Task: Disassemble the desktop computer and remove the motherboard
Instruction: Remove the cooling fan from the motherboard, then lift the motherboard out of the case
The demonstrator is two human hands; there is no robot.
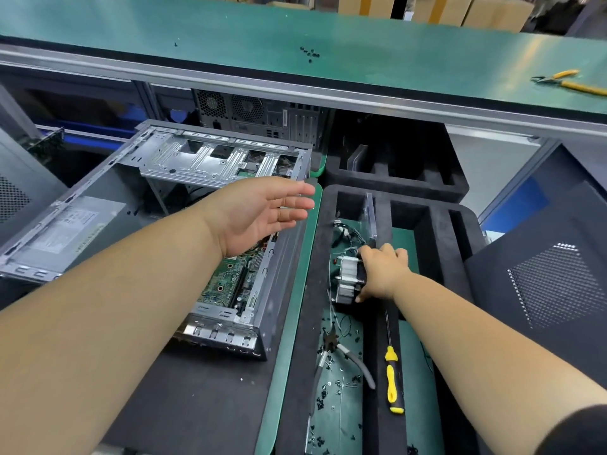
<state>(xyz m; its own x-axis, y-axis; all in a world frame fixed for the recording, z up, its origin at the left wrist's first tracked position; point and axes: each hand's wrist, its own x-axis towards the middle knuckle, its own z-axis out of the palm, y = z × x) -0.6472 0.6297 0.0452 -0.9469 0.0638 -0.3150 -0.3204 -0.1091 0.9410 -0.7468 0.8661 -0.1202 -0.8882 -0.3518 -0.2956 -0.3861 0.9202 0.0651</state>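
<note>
Head view: right hand point(382, 274) grips the heatsink point(347, 280) over the foam tray point(323, 257), left hand point(262, 213) hovers open, motherboard point(230, 277) still in the case point(262, 326).

A single head-worn, wide-angle view is given, aimed forward and steeply down, close over the workbench point(210, 389) and both forearms.

An electronics teardown workshop is showing here: green anti-static benches point(361, 44), foam sorting trays point(437, 224), loose screws point(338, 385), stacked computer cases point(259, 116).
</note>
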